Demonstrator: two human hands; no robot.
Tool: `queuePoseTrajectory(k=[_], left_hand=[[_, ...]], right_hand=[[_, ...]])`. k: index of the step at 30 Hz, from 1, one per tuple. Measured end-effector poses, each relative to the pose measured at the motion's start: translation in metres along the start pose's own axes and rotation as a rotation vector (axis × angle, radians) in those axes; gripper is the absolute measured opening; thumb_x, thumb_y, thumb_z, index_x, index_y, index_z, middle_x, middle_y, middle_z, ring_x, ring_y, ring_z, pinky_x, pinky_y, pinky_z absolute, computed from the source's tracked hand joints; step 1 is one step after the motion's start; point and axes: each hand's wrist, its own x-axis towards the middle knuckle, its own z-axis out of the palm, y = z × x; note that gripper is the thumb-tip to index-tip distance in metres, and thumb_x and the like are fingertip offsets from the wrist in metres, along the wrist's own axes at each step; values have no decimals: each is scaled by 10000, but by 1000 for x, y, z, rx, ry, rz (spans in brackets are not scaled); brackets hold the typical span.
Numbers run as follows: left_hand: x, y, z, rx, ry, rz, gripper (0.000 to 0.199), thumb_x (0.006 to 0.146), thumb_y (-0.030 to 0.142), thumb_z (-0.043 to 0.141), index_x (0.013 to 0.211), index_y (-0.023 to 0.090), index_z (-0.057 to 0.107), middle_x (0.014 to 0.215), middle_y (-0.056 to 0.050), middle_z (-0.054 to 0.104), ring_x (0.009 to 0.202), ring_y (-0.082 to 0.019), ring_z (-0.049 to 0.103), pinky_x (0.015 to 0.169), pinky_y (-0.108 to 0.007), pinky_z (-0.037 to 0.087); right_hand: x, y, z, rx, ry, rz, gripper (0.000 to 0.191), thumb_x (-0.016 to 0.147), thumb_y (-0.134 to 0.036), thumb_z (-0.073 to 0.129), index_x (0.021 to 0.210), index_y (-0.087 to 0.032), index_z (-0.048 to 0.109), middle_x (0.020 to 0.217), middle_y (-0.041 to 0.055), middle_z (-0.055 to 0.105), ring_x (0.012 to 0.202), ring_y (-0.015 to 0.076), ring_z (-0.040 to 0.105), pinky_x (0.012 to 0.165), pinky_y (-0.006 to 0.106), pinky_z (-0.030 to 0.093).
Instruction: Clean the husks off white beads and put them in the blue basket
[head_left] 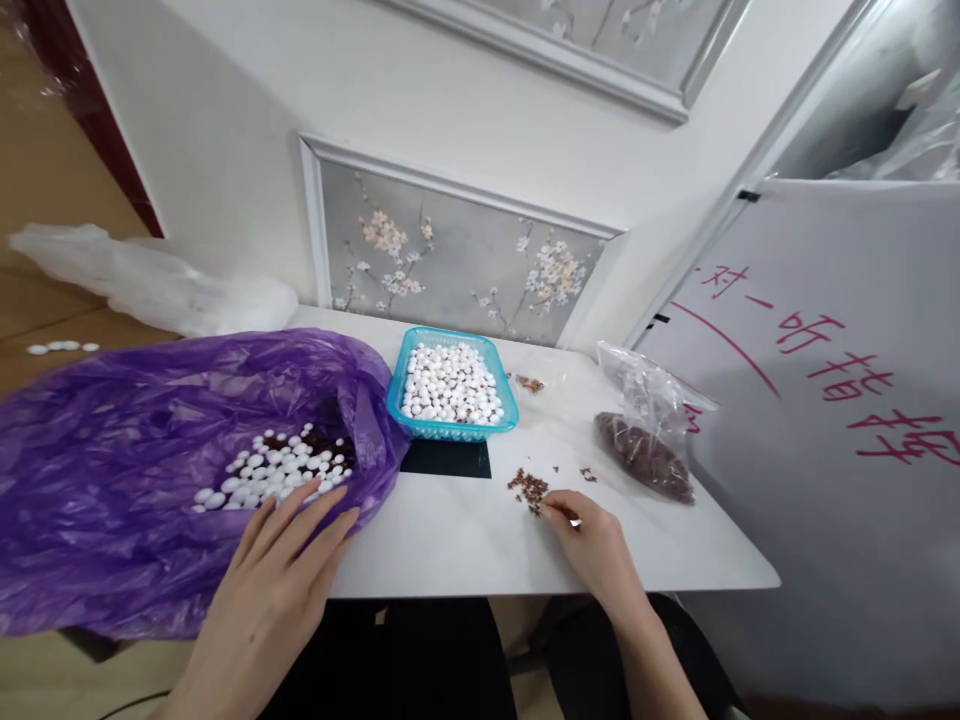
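My left hand (pixel 289 565) reaches over the near right edge of a purple plastic bag (pixel 150 400), its fingers stretched out and open. Inside the bag lie many small white balls (pixel 281 470), some dark brown bits showing among them. At the right side of a small pile of reddish-brown pieces (pixel 528 487), my right hand (pixel 589 540) is closed in a pinch. What its fingertips hold, if anything, is hidden. Between the hands and farther back stands a blue plastic basket (pixel 403 395) of white balls, with brown specks among them.
A clear bag of dark brown material (pixel 649 455) lies at the table's right. A black flat strip (pixel 446 459) sits before the basket. Stray brown bits (pixel 587 474) dot the white table (pixel 442 545). White plastic wrap (pixel 187 290) lies back left; a whiteboard (pixel 840 520) stands right.
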Motion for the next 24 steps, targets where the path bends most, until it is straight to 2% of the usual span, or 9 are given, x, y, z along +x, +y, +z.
queuePoseTrajectory(k=[3, 9, 12, 14, 16, 18, 20, 22, 24], left_hand=[[2, 9, -3, -31, 42, 30, 302, 876, 137, 525, 1153, 230, 602, 1263, -92, 625, 1293, -301, 454, 1073, -539, 345], [-8, 32, -4, -139, 57, 113, 362, 834, 31, 543, 1123, 232, 631, 1211, -65, 672, 1266, -263, 502, 1065, -464, 411], [-12, 42, -8, -232, 64, 80, 373, 842, 5, 531, 1125, 223, 639, 1143, -62, 706, 1196, -238, 569, 1041, -425, 451], [-9, 49, -13, -320, 79, 47, 354, 857, 18, 528, 1127, 217, 641, 1090, -58, 724, 1096, -208, 636, 987, -357, 501], [-2, 56, -18, -448, 82, -4, 302, 872, 51, 529, 1100, 207, 650, 1032, -55, 737, 975, -174, 688, 890, -262, 549], [6, 62, -22, -595, 79, -82, 255, 878, 70, 532, 1061, 197, 657, 981, -52, 739, 885, -152, 708, 802, -198, 565], [13, 67, -25, -716, 75, -146, 255, 876, 57, 532, 1049, 199, 654, 958, -46, 734, 862, -140, 707, 777, -181, 562], [17, 71, -25, -802, 55, -170, 283, 876, 39, 519, 1065, 205, 649, 971, -50, 723, 864, -137, 697, 765, -188, 561], [18, 71, -25, -865, 6, -183, 297, 887, 34, 491, 1075, 201, 650, 976, -59, 713, 852, -134, 688, 740, -193, 559]], right_hand=[[-1, -2, 3, -28, -1, 6, 152, 800, -255, 532, 777, -240, 681, 794, 46, 719, 709, 237, 651, 711, 356, 504], [-2, 0, 6, -2, -2, -11, 154, 809, -302, 544, 726, -246, 661, 801, 51, 687, 668, 231, 604, 675, 355, 492], [-5, -4, 3, 79, -14, -18, 158, 818, -335, 555, 738, -231, 643, 781, 45, 681, 684, 221, 610, 645, 322, 500], [-11, -15, 2, 135, -37, -23, 179, 833, -359, 557, 743, -222, 628, 727, 30, 662, 661, 202, 601, 596, 288, 493], [-19, -35, 2, 275, -81, -21, 189, 845, -377, 569, 750, -220, 617, 683, 11, 632, 619, 175, 577, 571, 268, 482], [-28, -59, 5, 632, -157, 8, 138, 830, -348, 622, 777, -221, 615, 713, 9, 635, 623, 158, 579, 608, 274, 491], [-35, -81, 10, 904, -219, 18, 96, 815, -310, 658, 785, -229, 617, 735, 5, 637, 630, 148, 585, 626, 275, 493], [-38, -95, 16, 1024, -263, 4, 79, 805, -284, 678, 785, -236, 618, 749, -2, 635, 645, 141, 592, 647, 273, 494], [-37, -98, 23, 1036, -293, -34, 71, 812, -275, 675, 791, -243, 616, 759, -5, 629, 655, 141, 597, 653, 269, 493]])
